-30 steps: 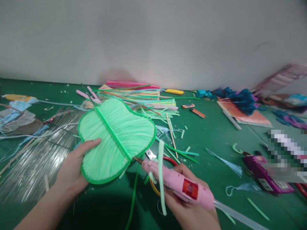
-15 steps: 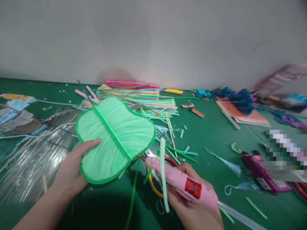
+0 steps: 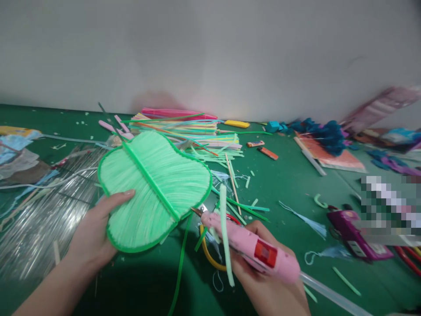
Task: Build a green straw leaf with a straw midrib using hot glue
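Observation:
My left hand (image 3: 94,232) grips a light green fan-shaped leaf (image 3: 144,184) by its left side, thumb on top and the other fingers hidden beneath. The leaf has a darker green rim and a raised green rib across it. In my right hand (image 3: 259,272) is a pink hot glue gun (image 3: 250,245) with a clear glue stick in its back end. The gun's nozzle points at the lower right rim of the leaf, near the end of the rib; whether it touches I cannot tell. A pale green strip (image 3: 225,232) stands across the gun's front. Scissors (image 3: 210,254) lie partly hidden beneath.
Bundled coloured pipe cleaners (image 3: 184,127) lie along the wall behind the leaf. Clear sticks (image 3: 49,219) spread at left. An orange lighter (image 3: 268,153), light blue tassels (image 3: 309,221), a purple device (image 3: 357,235) and dark blue fuzzy pieces (image 3: 329,136) are at right.
The leaf and my left hand have shifted slightly left in view. The glue gun stays by the leaf's lower right rim, its nozzle a little farther from the rib's end.

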A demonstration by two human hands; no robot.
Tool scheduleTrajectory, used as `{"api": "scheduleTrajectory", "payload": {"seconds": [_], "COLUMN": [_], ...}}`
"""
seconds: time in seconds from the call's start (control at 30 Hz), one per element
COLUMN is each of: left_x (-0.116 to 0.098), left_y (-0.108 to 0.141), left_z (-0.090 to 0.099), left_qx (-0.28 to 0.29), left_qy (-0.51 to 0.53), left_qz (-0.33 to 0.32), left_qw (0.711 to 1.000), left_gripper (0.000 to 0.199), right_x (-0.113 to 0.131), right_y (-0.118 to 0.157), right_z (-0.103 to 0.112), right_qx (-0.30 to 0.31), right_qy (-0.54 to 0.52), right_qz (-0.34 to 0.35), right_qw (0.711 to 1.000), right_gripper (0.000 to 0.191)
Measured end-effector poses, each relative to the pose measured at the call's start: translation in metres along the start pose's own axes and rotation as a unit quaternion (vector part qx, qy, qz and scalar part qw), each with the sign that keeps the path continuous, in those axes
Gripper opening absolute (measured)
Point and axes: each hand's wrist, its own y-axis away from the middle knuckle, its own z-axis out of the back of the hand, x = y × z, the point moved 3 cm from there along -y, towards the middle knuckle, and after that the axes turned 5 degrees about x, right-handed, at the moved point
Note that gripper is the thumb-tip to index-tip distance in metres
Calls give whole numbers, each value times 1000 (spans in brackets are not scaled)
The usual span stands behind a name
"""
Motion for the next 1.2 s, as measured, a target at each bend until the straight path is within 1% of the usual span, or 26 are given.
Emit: {"api": "scheduleTrajectory", "payload": {"seconds": [0.1, 0.27, 0.4, 0.53, 0.7, 1.0, 1.1, 1.2], "left_x": [0, 0, 0, 0, 0, 1, 1, 2], "left_y": [-1, -1, -2, -2, -1, -3, -3, -4], "left_z": [0, 0, 0, 1, 1, 1, 1, 1], "left_qx": [10, 16, 37, 27, 21, 46, 47, 36], "left_qy": [-17, -31, -48, -53, -48, -52, -57, -63], "left_qz": [-18, -30, -40, -38, -36, -43, -42, -36], "left_qw": [1000, 999, 997, 998, 998, 997, 996, 997], "left_gripper": [35, 37, 37, 39, 39, 41, 40, 38], "right_x": [1, 2, -3, -5, -3, -5, -10, -14], "right_y": [1, 3, -1, -2, 1, -5, -5, -5], "right_z": [0, -2, 1, 3, -1, 8, 5, 2], "right_qx": [8, 13, 15, 9, 19, -3, 18, 51], "right_qy": [5, 5, -6, -9, -7, 8, 16, 23], "right_qz": [-7, 8, -6, -13, -16, -16, -5, 0], "right_qw": [1000, 1000, 1000, 1000, 1000, 1000, 1000, 998], "right_gripper": [21, 20, 18, 21, 22, 21, 20, 14]}}
